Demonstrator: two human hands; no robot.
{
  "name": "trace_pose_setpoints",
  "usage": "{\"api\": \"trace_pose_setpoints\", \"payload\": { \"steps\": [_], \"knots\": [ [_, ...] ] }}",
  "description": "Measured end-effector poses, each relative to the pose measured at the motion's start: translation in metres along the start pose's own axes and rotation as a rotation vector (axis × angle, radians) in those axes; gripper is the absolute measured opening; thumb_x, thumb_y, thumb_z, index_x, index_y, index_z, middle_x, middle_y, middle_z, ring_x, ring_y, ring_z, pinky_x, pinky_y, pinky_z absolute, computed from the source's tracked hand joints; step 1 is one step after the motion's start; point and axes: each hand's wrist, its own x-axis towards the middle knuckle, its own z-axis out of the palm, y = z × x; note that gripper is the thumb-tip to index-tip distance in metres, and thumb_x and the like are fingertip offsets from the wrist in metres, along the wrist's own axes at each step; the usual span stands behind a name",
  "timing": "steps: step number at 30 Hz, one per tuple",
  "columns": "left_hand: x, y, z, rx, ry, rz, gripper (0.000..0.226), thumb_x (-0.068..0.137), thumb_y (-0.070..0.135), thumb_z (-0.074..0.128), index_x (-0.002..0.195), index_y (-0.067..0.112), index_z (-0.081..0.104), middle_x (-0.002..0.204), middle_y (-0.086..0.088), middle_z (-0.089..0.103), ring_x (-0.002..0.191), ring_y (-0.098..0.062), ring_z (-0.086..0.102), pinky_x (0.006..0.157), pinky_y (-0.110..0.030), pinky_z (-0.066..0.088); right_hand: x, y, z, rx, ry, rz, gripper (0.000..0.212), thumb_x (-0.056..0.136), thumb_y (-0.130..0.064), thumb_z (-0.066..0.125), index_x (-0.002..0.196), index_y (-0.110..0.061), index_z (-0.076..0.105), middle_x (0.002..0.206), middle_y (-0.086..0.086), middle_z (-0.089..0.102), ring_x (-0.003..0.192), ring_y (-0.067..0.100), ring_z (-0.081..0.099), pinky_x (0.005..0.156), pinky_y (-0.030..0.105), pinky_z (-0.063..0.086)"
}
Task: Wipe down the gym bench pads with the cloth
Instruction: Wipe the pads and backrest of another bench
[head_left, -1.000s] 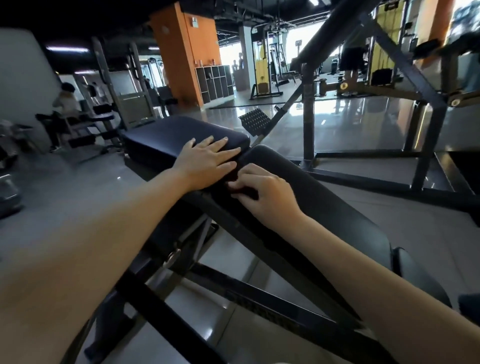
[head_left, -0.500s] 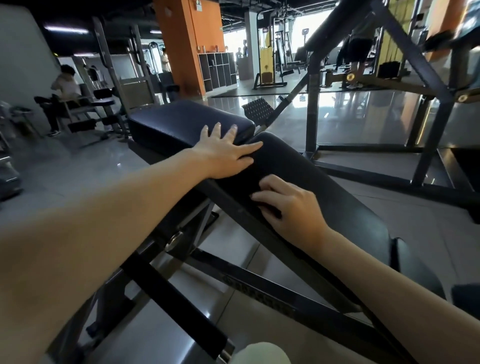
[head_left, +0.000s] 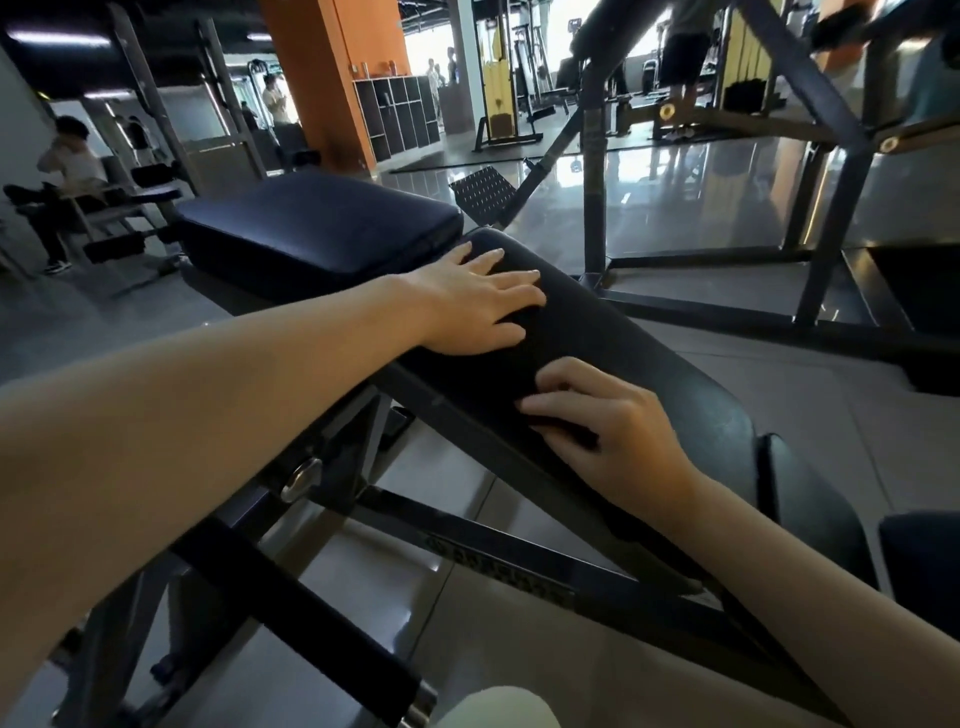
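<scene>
The bench has a flat dark blue seat pad (head_left: 317, 228) and a long black slanted pad (head_left: 649, 358) that runs down toward me. My left hand (head_left: 472, 306) lies flat with straight fingers on the upper end of the slanted pad. Lower on the same pad, my right hand (head_left: 613, 431) has its fingers curled over a dark cloth (head_left: 563, 434) and presses it on the pad. The cloth is nearly the pad's colour, and the hand hides most of it.
The bench's black steel frame (head_left: 291, 608) crosses below my left arm. A rack upright (head_left: 595, 171) and its floor rails stand just behind the bench. A small pad (head_left: 810, 509) sits at the lower right. At the far left a person (head_left: 67, 171) sits on a machine.
My left hand has slid from the seat pad's edge onto the top of the slanted pad. My right hand has moved down that pad toward me with the cloth.
</scene>
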Motion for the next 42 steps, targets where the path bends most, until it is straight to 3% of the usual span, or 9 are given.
{"api": "trace_pose_setpoints", "payload": {
  "steps": [6,12,15,19,25,29,34,37,42],
  "knots": [
    [0.013,-0.001,0.009,0.169,-0.067,0.037,0.070,0.088,0.069,0.002,0.152,0.044,-0.008,0.163,0.004,-0.017,0.149,-0.024,-0.019,0.119,-0.053,-0.013,0.008,0.002,0.005,-0.009,0.035,-0.007,0.018,0.090,-0.016,0.063,0.100,-0.009,0.075,0.102,0.005,0.066,0.084,0.016,0.067,0.069,0.035,0.057],
    [0.032,0.000,0.004,0.130,-0.133,0.407,0.070,0.087,0.067,0.002,0.152,0.044,-0.008,0.162,0.014,-0.018,0.147,-0.008,-0.020,0.119,-0.048,-0.017,0.012,-0.002,0.005,-0.016,-0.005,0.068,0.013,0.090,-0.011,0.067,0.099,-0.010,0.076,0.101,0.006,0.066,0.084,0.019,0.066,0.066,0.034,0.056],
    [0.036,0.000,0.011,0.100,-0.099,0.416,0.078,0.082,0.079,-0.004,0.151,0.044,-0.010,0.163,0.011,-0.014,0.150,-0.013,-0.015,0.120,-0.052,-0.011,-0.024,-0.015,-0.006,-0.051,0.049,0.292,0.012,0.088,-0.009,0.069,0.097,-0.008,0.076,0.099,0.006,0.067,0.081,0.016,0.066,0.070,0.024,0.054],
    [0.037,0.006,0.012,0.116,-0.110,0.382,0.083,0.075,0.079,-0.012,0.149,0.043,-0.017,0.163,0.005,-0.018,0.150,-0.017,-0.017,0.120,-0.056,-0.009,-0.040,-0.053,0.010,-0.133,0.259,0.643,0.012,0.089,-0.007,0.070,0.099,-0.004,0.075,0.097,0.007,0.068,0.079,0.015,0.066,0.066,0.028,0.055],
    [0.038,0.018,0.013,0.096,-0.104,0.328,0.083,0.081,0.078,-0.008,0.152,0.037,-0.011,0.165,-0.001,-0.008,0.152,-0.025,-0.007,0.118,-0.061,-0.001,0.009,-0.075,0.046,-0.134,0.480,0.894,0.016,0.095,-0.008,0.062,0.102,-0.004,0.075,0.096,0.006,0.071,0.065,0.016,0.062,0.058,0.028,0.050],
    [0.037,0.023,0.011,0.106,-0.124,0.298,0.085,0.082,0.079,-0.005,0.154,0.035,-0.003,0.165,-0.004,-0.002,0.152,-0.028,-0.002,0.118,-0.062,0.000,-0.031,-0.069,0.018,-0.205,0.502,1.150,0.016,0.092,-0.008,0.066,0.105,-0.005,0.074,0.098,0.006,0.070,0.085,0.011,0.063,0.083,0.012,0.046],
    [0.037,0.030,0.008,0.135,-0.169,0.286,0.086,0.082,0.079,-0.002,0.155,0.033,-0.002,0.165,-0.006,-0.005,0.151,-0.030,-0.004,0.117,-0.064,0.000,-0.050,-0.066,0.005,-0.290,0.591,1.582,0.016,0.093,-0.008,0.065,0.106,0.000,0.071,0.100,0.012,0.068,0.090,0.011,0.060,0.088,-0.003,0.032],
    [0.038,0.030,0.010,0.150,-0.162,0.286,0.086,0.084,0.079,-0.002,0.156,0.032,-0.003,0.165,-0.007,-0.006,0.151,-0.031,-0.005,0.117,-0.065,0.001,-0.007,-0.080,0.019,-0.178,0.611,1.572,0.019,0.094,-0.009,0.058,0.108,0.000,0.067,0.102,0.011,0.064,0.092,-0.006,0.045,0.088,-0.003,0.031],
    [0.039,0.033,0.010,0.152,-0.162,0.270,0.087,0.082,0.079,-0.006,0.155,0.032,-0.005,0.165,-0.007,-0.008,0.151,-0.032,-0.006,0.116,-0.065,0.001,0.024,-0.088,0.034,-0.131,0.500,1.408,0.018,0.095,-0.014,0.056,0.104,-0.005,0.069,0.098,0.006,0.064,0.072,0.007,0.056,0.061,0.017,0.047]
  ]
}}
